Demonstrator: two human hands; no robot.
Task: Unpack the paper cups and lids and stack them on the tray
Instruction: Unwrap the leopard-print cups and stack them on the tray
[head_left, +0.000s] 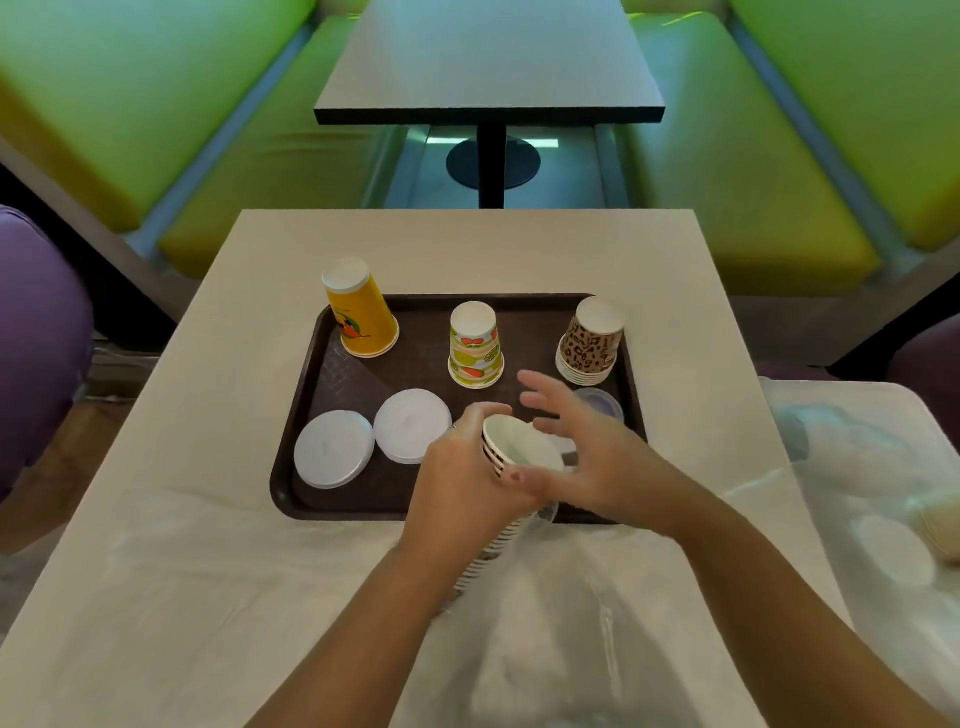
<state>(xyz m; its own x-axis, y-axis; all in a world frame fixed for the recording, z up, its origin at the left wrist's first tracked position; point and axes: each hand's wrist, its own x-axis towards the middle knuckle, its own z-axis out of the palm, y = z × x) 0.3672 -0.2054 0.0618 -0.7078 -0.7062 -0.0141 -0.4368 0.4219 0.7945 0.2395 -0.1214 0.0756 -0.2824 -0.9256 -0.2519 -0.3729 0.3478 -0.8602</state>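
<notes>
Left hand (457, 470) wrapped around a nested stack of striped paper cups (511, 457), fingers curled on the top rims, mouth of the stack tilted up and toward the far edge, lower end trailing over the near rim of the brown tray (306, 415) into a clear plastic sleeve (545, 623) spread along the table's (234, 322) near edge. Right hand (587, 441) spread, fingers straight and apart, hovering just right of the cup mouth, holding nothing.

On the tray: yellow cup stack (361, 317) upside down at the far left corner, fruit-print stack (475, 345) upside down at mid far edge, leopard-print stack (589, 343) upside down at the far right corner. Two white lid piles (335, 449) (413, 426) side by side near the near left corner. Clear lids (602, 402) by the right rim, partly hidden behind the right hand.

Open tray floor between the far row and the lids, and along the left rim. Bare tabletop beyond the tray's far edge and down both sides.
</notes>
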